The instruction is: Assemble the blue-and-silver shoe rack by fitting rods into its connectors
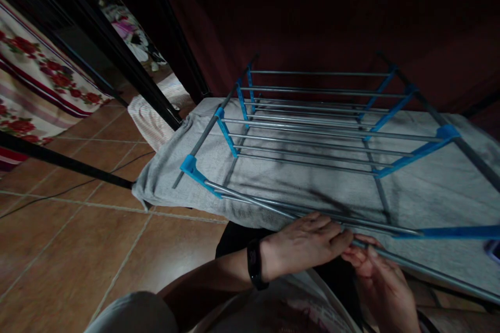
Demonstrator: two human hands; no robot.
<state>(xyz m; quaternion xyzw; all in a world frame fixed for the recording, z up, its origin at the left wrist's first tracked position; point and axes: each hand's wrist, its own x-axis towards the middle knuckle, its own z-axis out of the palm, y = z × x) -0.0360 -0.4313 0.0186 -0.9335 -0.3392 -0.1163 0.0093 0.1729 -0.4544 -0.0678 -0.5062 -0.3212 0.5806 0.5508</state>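
A rack of metal rods (308, 139) and blue plastic brackets (226, 132) stands on a grey cloth. My left hand (307, 242), with a black band on its wrist, is closed over a thin metal rod (250, 199) that slants down from the near left bracket (195, 169). Right beside it, my right hand (385, 276) pinches a thicker grey tube (433, 266) running off to the right. The fingers of both hands meet and hide where rod and tube come together. A long blue bracket (461, 232) lies just beyond my right hand.
The grey cloth (167, 171) covers a low surface against a dark red panel (320, 21). At left are dark bars (89, 171), a tiled floor (74, 250) with a thin cable, and a floral curtain (39, 73). A dark object (492, 250) lies at the right edge.
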